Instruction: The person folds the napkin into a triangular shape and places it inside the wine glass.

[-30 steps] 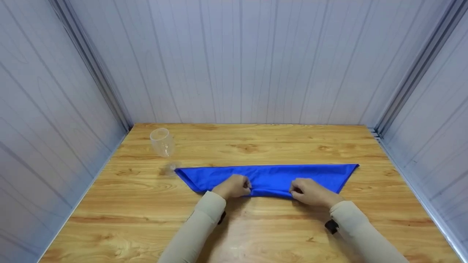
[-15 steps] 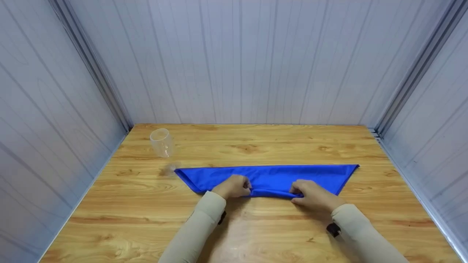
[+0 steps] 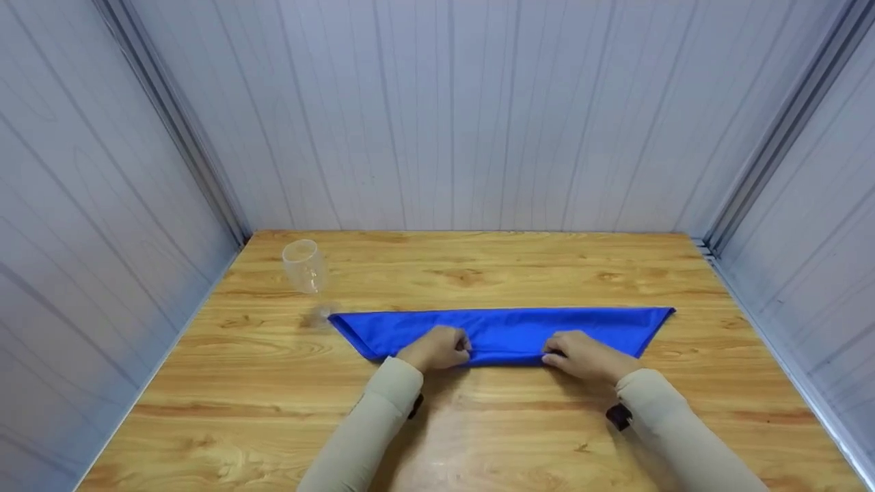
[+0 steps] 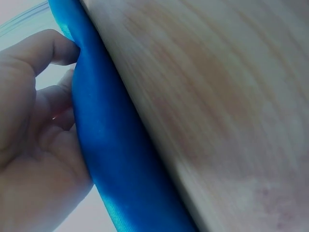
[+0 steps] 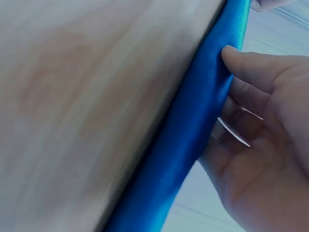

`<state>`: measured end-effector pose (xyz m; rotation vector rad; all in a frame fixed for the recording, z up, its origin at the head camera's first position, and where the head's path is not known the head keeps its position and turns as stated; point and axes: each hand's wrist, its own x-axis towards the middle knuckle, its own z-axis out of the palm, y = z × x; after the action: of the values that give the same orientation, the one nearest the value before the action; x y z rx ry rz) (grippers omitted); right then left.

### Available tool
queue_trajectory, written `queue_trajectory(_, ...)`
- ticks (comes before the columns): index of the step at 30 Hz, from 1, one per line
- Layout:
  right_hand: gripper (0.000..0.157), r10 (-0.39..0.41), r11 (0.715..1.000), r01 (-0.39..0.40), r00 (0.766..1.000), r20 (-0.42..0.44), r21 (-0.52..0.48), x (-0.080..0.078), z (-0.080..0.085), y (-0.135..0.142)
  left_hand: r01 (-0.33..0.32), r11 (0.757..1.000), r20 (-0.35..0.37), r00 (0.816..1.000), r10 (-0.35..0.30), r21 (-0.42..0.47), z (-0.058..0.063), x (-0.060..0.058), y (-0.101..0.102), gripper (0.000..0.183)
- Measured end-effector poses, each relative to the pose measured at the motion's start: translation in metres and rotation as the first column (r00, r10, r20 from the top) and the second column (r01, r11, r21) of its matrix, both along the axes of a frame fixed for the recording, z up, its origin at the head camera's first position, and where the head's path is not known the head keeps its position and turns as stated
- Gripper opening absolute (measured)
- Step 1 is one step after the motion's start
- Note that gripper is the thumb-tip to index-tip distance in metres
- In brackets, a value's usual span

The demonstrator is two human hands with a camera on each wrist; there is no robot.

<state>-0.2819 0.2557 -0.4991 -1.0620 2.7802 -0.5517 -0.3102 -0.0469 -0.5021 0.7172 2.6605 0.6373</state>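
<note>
A blue cloth point(image 3: 506, 328) lies across the table as a long folded band with slanted ends. Its near edge is turned over into a rolled fold. My left hand point(image 3: 437, 348) pinches that fold left of centre. Farther right along the same edge, my right hand point(image 3: 581, 355) pinches it too. In the left wrist view, the thumb presses into the blue cloth point(image 4: 104, 116) and the other fingers curl behind it. The right wrist view has the thumb on the near face of the cloth point(image 5: 193, 111), its fingers partly hidden behind.
A clear stemmed glass point(image 3: 305, 268) stands at the left, its foot close to the cloth's left tip. The wooden table point(image 3: 478, 437) meets a white panelled wall point(image 3: 451, 116) at the back, with more panels on both sides.
The right hand loosened its thumb and fingers at the edge, then closed them on the cloth again. The near edge between the hands now lies straighter. The left hand stayed in place.
</note>
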Motion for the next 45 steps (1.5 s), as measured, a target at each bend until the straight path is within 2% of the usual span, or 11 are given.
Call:
queue_trajectory(3, 0.009, -0.019, 1.0, 0.018, 0.996, 0.083, 0.012, -0.005, 0.005, -0.001, 0.0, 1.0, 0.003, 1.0, 0.0, 0.008, 0.0, -0.001, 0.001, 0.007)
queue_trajectory(7, 0.003, -0.051, 0.999, 0.05, 0.98, 0.192, 0.01, -0.011, 0.011, 0.0, -0.008, 1.0, 0.023, 1.0, 0.008, 0.02, -0.001, -0.001, 0.001, 0.005)
queue_trajectory(10, 0.003, -0.048, 0.999, 0.046, 0.972, 0.23, 0.017, -0.014, 0.012, -0.001, -0.016, 1.0, 0.032, 0.999, 0.015, 0.024, 0.0, -0.002, 0.0, 0.005)
queue_trajectory(16, 0.008, -0.05, 0.997, 0.037, 0.975, 0.216, 0.063, -0.017, 0.014, -0.008, -0.045, 0.999, 0.053, 0.998, 0.044, 0.017, 0.003, -0.002, -0.002, 0.005)
queue_trajectory(21, 0.009, -0.06, 0.995, 0.054, 0.995, 0.077, 0.083, -0.015, 0.012, -0.014, -0.034, 0.998, 0.033, 0.999, 0.033, 0.048, 0.004, -0.004, -0.002, 0.004)
queue_trajectory(23, 0.009, -0.071, 0.994, 0.07, 0.997, 0.013, 0.079, -0.015, 0.011, -0.015, -0.027, 0.998, 0.017, 1.0, 0.026, 0.057, 0.004, -0.004, -0.002, 0.005)
queue_trajectory(25, 0.01, -0.09, 0.994, 0.091, 0.996, -0.014, 0.056, -0.015, 0.01, -0.014, -0.022, 0.998, 0.002, 1.0, 0.022, 0.063, 0.003, -0.004, -0.002, 0.006)
queue_trajectory(27, 0.011, -0.107, 0.994, 0.107, 0.994, -0.008, 0.027, -0.015, 0.009, -0.012, -0.017, 0.998, -0.01, 1.0, 0.017, 0.064, 0.003, -0.004, -0.002, 0.006)
queue_trajectory(31, 0.012, -0.139, 0.99, 0.14, 0.989, 0.058, -0.009, -0.016, 0.007, -0.008, -0.003, 0.997, -0.029, 1.0, 0.006, 0.073, 0.002, -0.002, -0.002, 0.007)
queue_trajectory(40, 0.013, -0.063, 0.998, 0.065, 0.997, 0.05, -0.027, -0.011, 0.007, -0.004, 0.02, 0.998, -0.074, 0.997, -0.015, 0.055, 0.001, 0.006, -0.003, 0.005)
queue_trajectory(45, 0.013, -0.067, 0.998, 0.068, 0.994, 0.084, -0.012, -0.005, 0.008, -0.005, 0.052, 0.997, -0.159, 0.986, -0.043, 0.052, 0.002, 0.014, -0.005, 0.004)
